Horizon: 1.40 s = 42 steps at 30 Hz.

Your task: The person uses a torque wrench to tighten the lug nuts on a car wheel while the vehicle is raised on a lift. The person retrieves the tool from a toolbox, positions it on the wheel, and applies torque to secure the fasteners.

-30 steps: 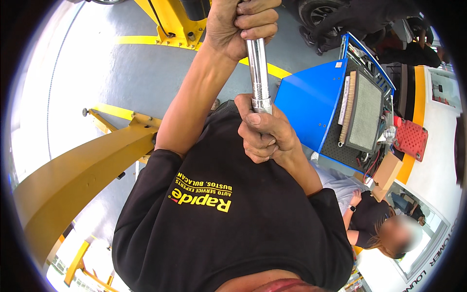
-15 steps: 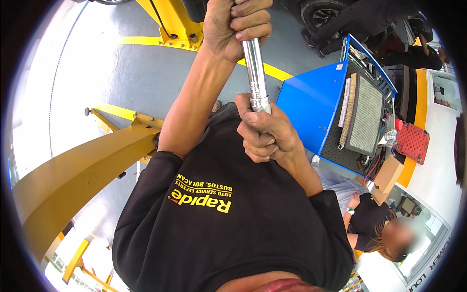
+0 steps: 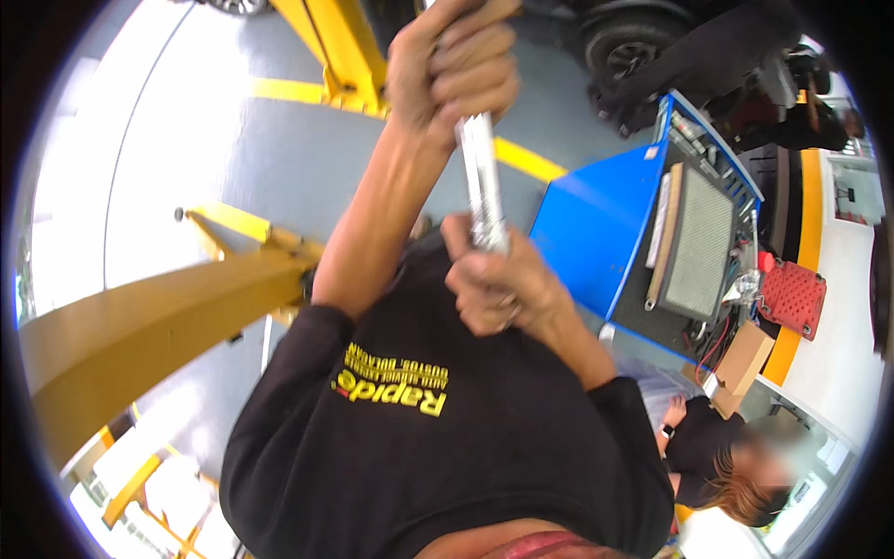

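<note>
A chrome torque wrench runs lengthwise in front of my chest. My left hand is wrapped round its far part, close to the top edge of the view, so the wrench's head is hidden or out of sight. Nearer my body, my right hand is closed round the handle end, with its thumb lying along the grip. Bare shiny shaft shows between the two fists. Both hands and the wrench are somewhat smeared by motion.
On my right stands a blue tool cart carrying a rectangular air filter, hand tools and a cardboard box. A yellow lift arm reaches in at left, near a yellow post. A car wheel and other people are at right.
The whole view has shifted a little, so hands, wrench and surroundings sit slightly lower. Both hands keep their hold on the torque wrench, now more blurred.
</note>
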### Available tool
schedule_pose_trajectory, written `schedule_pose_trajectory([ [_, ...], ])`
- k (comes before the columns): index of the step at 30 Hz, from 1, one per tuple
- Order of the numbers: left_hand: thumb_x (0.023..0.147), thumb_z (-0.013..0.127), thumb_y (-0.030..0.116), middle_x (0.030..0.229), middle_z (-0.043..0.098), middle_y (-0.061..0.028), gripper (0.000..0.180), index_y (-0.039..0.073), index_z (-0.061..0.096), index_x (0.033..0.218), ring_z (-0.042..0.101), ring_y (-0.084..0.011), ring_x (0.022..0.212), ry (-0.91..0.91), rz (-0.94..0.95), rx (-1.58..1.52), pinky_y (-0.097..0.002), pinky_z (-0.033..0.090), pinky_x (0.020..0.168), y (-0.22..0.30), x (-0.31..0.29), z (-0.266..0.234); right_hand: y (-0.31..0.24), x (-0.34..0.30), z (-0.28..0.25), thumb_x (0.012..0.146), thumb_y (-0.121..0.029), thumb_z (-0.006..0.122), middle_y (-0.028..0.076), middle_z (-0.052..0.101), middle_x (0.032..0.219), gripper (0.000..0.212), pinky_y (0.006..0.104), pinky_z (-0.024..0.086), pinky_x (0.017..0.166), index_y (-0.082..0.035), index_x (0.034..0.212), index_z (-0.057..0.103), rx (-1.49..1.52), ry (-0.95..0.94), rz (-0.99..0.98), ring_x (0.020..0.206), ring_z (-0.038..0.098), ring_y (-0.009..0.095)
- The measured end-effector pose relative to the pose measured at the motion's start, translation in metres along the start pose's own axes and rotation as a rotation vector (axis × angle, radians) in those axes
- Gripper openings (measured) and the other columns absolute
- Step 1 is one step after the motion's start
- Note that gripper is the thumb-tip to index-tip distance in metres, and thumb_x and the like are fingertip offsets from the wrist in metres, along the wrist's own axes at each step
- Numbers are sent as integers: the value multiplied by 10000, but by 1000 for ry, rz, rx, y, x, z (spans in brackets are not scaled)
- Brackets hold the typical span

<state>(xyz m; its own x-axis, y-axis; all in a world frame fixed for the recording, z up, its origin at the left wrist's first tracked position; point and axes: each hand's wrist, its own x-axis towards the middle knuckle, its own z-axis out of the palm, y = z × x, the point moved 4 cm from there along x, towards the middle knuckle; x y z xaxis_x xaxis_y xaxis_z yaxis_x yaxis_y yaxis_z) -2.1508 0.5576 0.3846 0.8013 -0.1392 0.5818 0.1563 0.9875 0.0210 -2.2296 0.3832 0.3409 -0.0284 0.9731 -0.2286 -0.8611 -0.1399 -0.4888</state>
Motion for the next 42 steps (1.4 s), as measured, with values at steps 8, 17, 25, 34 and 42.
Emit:
schedule_pose_trajectory([
  [8, 1155, 305, 252, 542, 399, -8, 387, 97, 356, 805, 319, -36, 322, -32, 528, 436, -230, 304, 267, 49, -42, 98, -40, -64, -1, 914, -152, 796, 125, 663, 985, 437, 344, 575, 762, -50, 1259, 548, -1512, 490, -777, 868, 694, 256],
  [17, 1155, 350, 210, 476, 308, 42, 404, 160, 314, 755, 270, -5, 315, -104, 967, 834, -190, 280, 256, 81, -126, 182, -32, 27, -11, 951, -11, 697, 159, 589, 1145, 353, 296, 574, 701, 0, 1257, 520, -1328, 376, -1468, 849, 676, 202],
  [25, 1156, 328, 271, 482, 329, 42, 423, 149, 336, 751, 268, -28, 310, -68, 1132, 740, -216, 276, 257, 150, -217, 238, 21, 171, 20, 1048, -321, 604, 157, 576, 900, 355, 364, 496, 591, 17, 1106, 513, -1074, 65, -1531, 704, 588, 209],
  [34, 1155, 340, 249, 483, 283, 48, 421, 155, 344, 745, 202, -18, 323, -45, 1310, 862, -205, 201, 268, 259, -311, 277, 19, 300, 98, 1144, -382, 405, 50, 491, 712, 416, 262, 429, 538, -39, 953, 542, -780, 77, -510, 589, 486, 107],
  [42, 1152, 331, 241, 500, 306, 46, 421, 147, 353, 742, 244, -21, 327, 14, 1373, 989, -202, 216, 263, 364, -347, 273, 11, 432, 100, 1136, -386, 446, 46, 536, 734, 444, 256, 389, 525, -9, 934, 565, -876, 243, -611, 591, 500, 115],
])
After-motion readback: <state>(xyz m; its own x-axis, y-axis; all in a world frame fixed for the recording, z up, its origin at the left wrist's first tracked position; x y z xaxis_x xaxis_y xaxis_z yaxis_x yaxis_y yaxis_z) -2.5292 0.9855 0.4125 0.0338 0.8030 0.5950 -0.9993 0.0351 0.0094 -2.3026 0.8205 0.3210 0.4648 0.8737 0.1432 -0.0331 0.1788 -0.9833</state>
